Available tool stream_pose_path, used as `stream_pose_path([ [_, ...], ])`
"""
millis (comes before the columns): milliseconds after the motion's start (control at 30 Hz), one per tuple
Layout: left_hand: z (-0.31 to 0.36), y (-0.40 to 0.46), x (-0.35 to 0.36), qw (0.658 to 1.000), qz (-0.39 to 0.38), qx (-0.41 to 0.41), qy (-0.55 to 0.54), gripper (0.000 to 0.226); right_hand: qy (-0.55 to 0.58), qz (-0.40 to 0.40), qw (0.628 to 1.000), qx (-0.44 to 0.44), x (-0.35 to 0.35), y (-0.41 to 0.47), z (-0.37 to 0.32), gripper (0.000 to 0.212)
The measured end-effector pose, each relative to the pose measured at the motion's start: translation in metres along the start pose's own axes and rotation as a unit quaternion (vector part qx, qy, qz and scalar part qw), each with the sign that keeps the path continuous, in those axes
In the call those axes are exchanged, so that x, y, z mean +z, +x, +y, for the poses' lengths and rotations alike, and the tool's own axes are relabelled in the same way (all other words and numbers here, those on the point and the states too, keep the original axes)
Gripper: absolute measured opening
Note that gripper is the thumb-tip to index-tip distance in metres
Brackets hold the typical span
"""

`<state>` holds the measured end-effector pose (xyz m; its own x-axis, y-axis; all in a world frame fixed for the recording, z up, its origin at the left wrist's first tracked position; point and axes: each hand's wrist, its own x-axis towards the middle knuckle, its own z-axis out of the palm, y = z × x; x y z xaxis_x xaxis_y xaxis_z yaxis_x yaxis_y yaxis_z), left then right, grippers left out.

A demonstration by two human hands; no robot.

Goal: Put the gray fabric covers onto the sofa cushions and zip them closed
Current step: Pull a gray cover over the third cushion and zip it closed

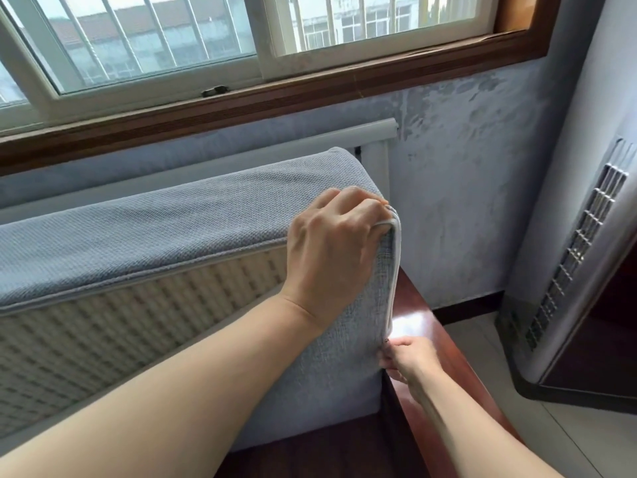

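Beneath a wide, wood-framed sliding window (pixel 241 39) with bars outside, a mottled blue-gray wall (pixel 465 174) backs the corner where a long sofa cushion (pixel 113 346) stands on edge on a dark reddish wooden sofa frame (pixel 418 315). Its gray woven fabric cover (pixel 144 229) wraps the top face and the right end, while a long opening along the near side leaves the beige, checked inner cushion showing, so the cushion sits only partly enclosed. How far the opening runs to the left cannot be told, since the cushion is cut off by the picture's edge and the left forearm crosses its lower part. The left hand (pixel 334 250) lies over the upper right corner, fingers curled and gripping the piped seam there. The right hand (pixel 406 357) is low at the right edge of the cover, fingertips pinched together at a small dark metallic speck, seemingly the zipper pull (pixel 386 340), though it is too small to be sure. A white radiator (pixel 372 146) shows behind the cushion, mostly hidden by it. A tall white floor-standing air conditioner with a grille (pixel 579 257) stands at the right, its top and base cut off.
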<state>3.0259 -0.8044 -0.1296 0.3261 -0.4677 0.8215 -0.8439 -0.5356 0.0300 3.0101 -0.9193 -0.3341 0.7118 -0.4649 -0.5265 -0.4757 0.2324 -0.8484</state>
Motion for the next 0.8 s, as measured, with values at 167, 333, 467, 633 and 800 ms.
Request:
stream_pose_path([
  [167, 0.001, 0.0, -0.001, 1.0, 0.002, -0.002, 0.0, 0.019, 0.023, -0.013, 1.0, -0.015, -0.011, -0.012, -0.008, 0.028],
  [333, 0.004, 0.0, -0.003, 1.0, -0.005, -0.006, -0.002, 0.018, 0.024, 0.012, 0.994, -0.106, -0.013, -0.029, -0.027, 0.036],
  [467, 0.006, 0.001, -0.005, 1.0, -0.012, -0.011, 0.007, 0.019, 0.037, 0.029, 0.98, -0.192, -0.017, -0.055, -0.058, 0.035],
  [633, 0.004, 0.006, -0.009, 0.999, -0.049, -0.011, 0.014, 0.017, 0.077, 0.051, 0.953, -0.289, -0.023, -0.099, -0.12, 0.04],
  [800, 0.003, 0.01, -0.025, 0.996, -0.089, -0.01, 0.003, 0.014, 0.018, 0.097, 0.913, -0.395, -0.023, -0.139, -0.163, 0.037],
])
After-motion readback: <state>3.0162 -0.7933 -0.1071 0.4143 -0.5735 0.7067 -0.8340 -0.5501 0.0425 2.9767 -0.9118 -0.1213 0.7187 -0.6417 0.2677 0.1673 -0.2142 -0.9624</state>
